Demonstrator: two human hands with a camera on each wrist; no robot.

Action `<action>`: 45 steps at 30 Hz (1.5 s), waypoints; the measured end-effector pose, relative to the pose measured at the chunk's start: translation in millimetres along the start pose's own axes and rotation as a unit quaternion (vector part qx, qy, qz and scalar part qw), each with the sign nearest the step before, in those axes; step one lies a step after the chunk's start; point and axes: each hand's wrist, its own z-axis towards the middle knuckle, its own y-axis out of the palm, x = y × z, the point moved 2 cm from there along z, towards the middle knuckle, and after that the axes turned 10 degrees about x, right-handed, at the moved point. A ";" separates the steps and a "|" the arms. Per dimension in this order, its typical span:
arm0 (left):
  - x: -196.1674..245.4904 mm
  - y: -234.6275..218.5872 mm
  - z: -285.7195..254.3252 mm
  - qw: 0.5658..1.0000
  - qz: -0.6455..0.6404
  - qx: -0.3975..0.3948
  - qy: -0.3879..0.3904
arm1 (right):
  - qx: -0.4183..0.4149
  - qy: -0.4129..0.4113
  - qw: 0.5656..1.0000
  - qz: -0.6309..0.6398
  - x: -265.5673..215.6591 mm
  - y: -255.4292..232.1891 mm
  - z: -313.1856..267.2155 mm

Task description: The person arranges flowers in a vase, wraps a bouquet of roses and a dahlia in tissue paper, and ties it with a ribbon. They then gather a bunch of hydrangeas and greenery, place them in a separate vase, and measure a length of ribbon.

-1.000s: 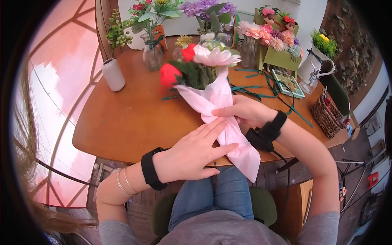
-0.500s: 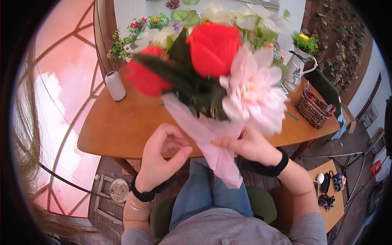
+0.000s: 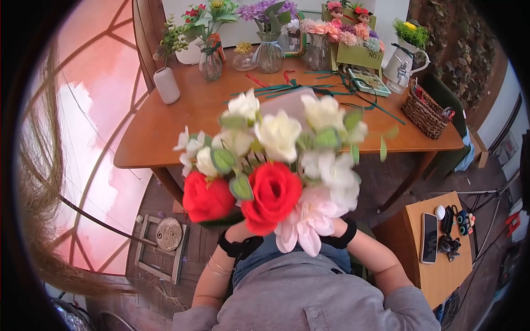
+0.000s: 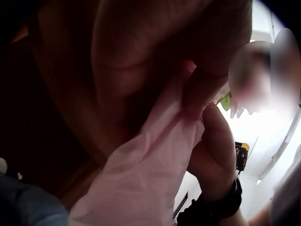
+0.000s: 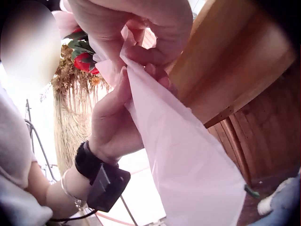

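Observation:
A bouquet (image 3: 276, 135) tips toward the head camera, with red roses (image 3: 271, 196), white blossoms and a large pale pink flower (image 3: 309, 218). Its blooms hide most of both hands in that view. Pink wrapping paper (image 5: 183, 155) gathers to a narrow neck and flares out below it. My left hand (image 4: 155, 47) curls its fingers round this neck in the left wrist view. Close against it, my right hand (image 5: 136, 23) pinches the same gathered paper. The left hand's thumb lies along the fold in the right wrist view.
A wooden table (image 3: 143, 135) stands ahead, bearing green ribbons (image 3: 381, 107), glass vases of flowers (image 3: 270, 52), a white vase (image 3: 167, 85) and a wicker basket (image 3: 425, 110). At right, a small cabinet (image 3: 408, 220) carries a phone (image 3: 429, 237).
The bouquet has come up off the tabletop toward my body and tilted its blooms to the head camera. My left hand left the paper, then rejoined the right hand at its neck.

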 end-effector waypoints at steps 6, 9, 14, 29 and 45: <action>-64.8 25.1 -29.0 0.977 0.157 -0.121 0.079 | 0.002 -0.028 0.999 -0.032 12.5 6.4 -11.2; -8.5 25.7 -5.3 0.999 0.021 0.005 0.045 | -0.001 -0.034 0.999 -0.040 18.8 4.6 -11.0; 29.0 30.9 4.1 0.991 -0.062 0.088 -0.078 | -0.019 -0.018 1.000 -0.017 30.6 -4.1 -9.6; 11.1 39.0 -1.9 0.999 -0.025 0.031 -0.024 | 0.072 0.024 0.987 -0.143 -107.0 -153.3 119.6; 27.8 34.0 17.3 0.995 -0.060 0.064 -0.036 | -0.215 0.147 0.939 -0.225 -88.8 -103.3 213.4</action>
